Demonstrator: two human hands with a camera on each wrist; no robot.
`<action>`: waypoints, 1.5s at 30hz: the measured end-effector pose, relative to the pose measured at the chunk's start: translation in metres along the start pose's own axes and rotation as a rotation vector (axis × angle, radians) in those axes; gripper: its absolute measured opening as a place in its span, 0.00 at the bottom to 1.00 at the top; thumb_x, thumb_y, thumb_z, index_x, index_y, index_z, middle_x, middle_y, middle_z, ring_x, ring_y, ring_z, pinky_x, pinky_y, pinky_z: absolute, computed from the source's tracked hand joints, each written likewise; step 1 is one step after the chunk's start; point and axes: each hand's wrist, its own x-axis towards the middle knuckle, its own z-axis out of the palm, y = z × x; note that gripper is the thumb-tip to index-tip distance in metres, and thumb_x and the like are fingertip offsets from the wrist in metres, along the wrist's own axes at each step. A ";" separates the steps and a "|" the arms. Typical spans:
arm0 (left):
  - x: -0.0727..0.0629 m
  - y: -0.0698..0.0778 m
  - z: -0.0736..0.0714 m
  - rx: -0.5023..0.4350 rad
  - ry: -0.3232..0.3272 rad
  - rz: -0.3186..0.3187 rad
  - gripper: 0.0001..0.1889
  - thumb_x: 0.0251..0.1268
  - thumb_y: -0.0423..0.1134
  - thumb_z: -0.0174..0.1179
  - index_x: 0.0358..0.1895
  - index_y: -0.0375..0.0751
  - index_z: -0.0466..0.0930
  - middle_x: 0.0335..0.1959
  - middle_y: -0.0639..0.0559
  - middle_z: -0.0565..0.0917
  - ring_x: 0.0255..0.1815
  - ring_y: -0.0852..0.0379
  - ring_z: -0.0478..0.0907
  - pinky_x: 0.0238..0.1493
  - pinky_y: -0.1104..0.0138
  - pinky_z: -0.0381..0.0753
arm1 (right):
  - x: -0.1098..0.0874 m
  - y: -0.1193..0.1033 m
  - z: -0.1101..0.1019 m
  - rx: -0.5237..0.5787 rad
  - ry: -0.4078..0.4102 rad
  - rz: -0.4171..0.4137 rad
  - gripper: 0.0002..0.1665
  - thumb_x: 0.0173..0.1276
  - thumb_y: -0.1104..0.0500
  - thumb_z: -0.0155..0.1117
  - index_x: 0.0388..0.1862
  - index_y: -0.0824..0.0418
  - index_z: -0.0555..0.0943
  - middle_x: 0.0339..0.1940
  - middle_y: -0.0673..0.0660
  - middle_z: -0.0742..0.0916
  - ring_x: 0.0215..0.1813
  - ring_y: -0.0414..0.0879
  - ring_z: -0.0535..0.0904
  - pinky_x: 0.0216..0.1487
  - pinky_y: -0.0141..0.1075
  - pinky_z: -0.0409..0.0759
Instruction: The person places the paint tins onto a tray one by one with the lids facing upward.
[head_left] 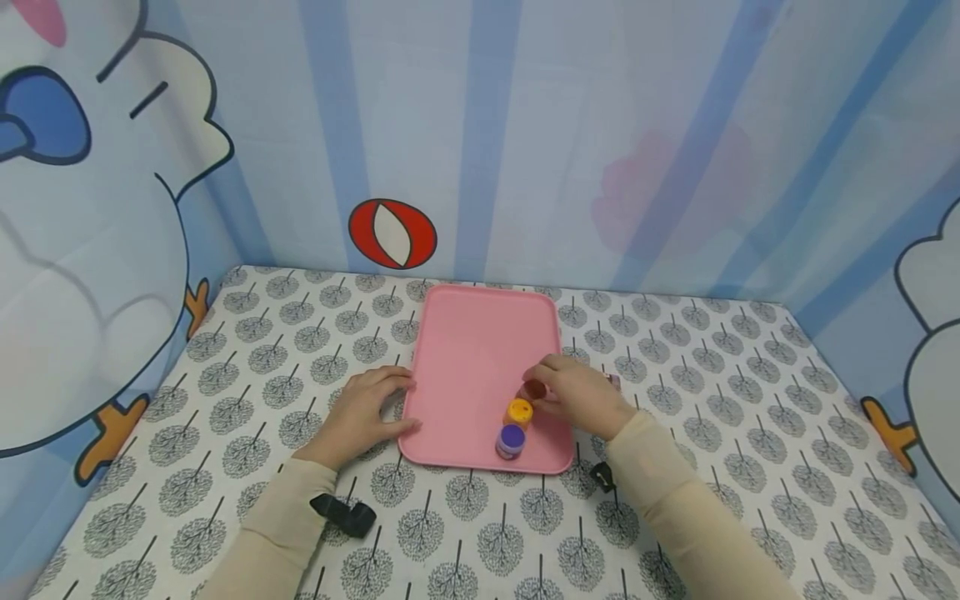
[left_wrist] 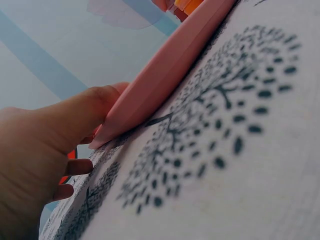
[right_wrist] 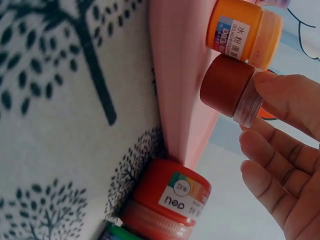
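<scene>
Brown jar (right_wrist: pixel 227 85) is in the right hand (head_left: pixel 581 396): we have it pinched by its clear ribbed end (right_wrist: pixel 248 104), thumb on the near face in the right wrist view. Opposing fingertip contact is mostly hidden behind the jar. Position: over the right-hand part of the pink tray (head_left: pixel 480 333). We can't tell if its base touches the tray floor; the tray wall covers that line, and from the head view the fingers hide most of the jar.

Orange jar (head_left: pixel 519 414) is just beside the pinch, toward us and a bit left. Purple jar (head_left: pixel 510 442) is next past it, same direction; only a sliver shows at the right wrist view's top edge. Orange label is partly readable, small print isn't.

On the outer side of the grip, off the tray, red jar (right_wrist: pixel 167 195) is by the tray wall, with green jar (right_wrist: pixel 120 233) beside it, mostly cut off by the frame. From above, the right hand blocks that spot; we get just a small fragment (head_left: pixel 612 381) past the knuckles, can't say which jar.

Left hand (head_left: pixel 367 417), well left of the pinch: grasp released, fingers loose, touching the tray's left edge. Some fingertips are hidden behind the rim in the left wrist view.
</scene>
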 end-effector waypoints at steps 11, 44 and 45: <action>0.001 0.003 0.001 -0.009 -0.015 -0.008 0.30 0.48 0.52 0.72 0.54 0.40 0.79 0.62 0.46 0.77 0.65 0.44 0.71 0.66 0.48 0.68 | 0.002 0.000 0.003 -0.011 -0.003 -0.022 0.17 0.58 0.62 0.70 0.48 0.59 0.82 0.43 0.51 0.86 0.46 0.44 0.83 0.52 0.36 0.83; 0.000 0.001 0.000 -0.015 0.002 -0.004 0.30 0.48 0.53 0.72 0.54 0.40 0.80 0.61 0.46 0.78 0.65 0.44 0.72 0.67 0.47 0.68 | -0.003 0.005 -0.011 0.005 0.019 0.049 0.21 0.58 0.59 0.71 0.51 0.61 0.81 0.51 0.57 0.86 0.55 0.52 0.81 0.61 0.44 0.79; 0.000 0.001 -0.001 -0.015 0.001 -0.004 0.30 0.48 0.53 0.72 0.54 0.40 0.80 0.61 0.46 0.78 0.65 0.44 0.72 0.67 0.47 0.68 | -0.003 0.006 -0.012 0.009 0.018 0.054 0.21 0.58 0.59 0.71 0.51 0.61 0.81 0.51 0.57 0.86 0.55 0.52 0.82 0.60 0.44 0.80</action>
